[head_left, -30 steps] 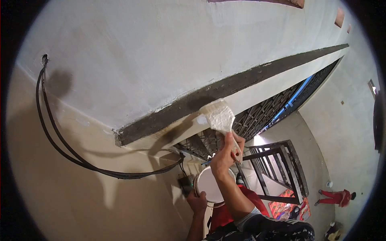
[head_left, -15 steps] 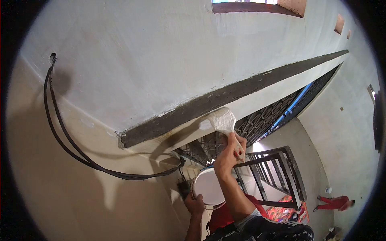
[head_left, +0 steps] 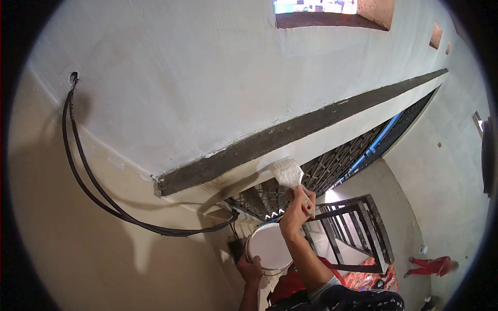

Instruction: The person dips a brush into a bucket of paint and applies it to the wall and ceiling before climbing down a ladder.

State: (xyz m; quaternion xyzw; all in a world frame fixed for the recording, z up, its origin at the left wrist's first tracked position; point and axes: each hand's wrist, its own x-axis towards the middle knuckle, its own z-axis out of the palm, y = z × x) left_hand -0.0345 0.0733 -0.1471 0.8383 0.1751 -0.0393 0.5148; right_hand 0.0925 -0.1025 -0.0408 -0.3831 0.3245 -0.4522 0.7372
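My right hand (head_left: 295, 208) is raised and closed around the handle of a wide paintbrush (head_left: 289, 173) loaded with white paint. Its bristles touch the pale strip of wall just under a long dark unpainted band (head_left: 290, 133). Lower down, my left hand (head_left: 250, 268) grips the rim of a round bucket of white paint (head_left: 268, 248), held close below the brush.
Black cables (head_left: 93, 189) hang in a loop from a hole in the wall at left. A metal lattice grille (head_left: 337, 153) runs under the wall. Below are a dark metal railing (head_left: 358, 223), a person in red (head_left: 434, 265) on the floor, and a window opening (head_left: 321, 13) above.
The brush has slid down from the dark band onto the pale strip beneath it. The bucket has stayed under the brush, and the view has tilted slightly upward.
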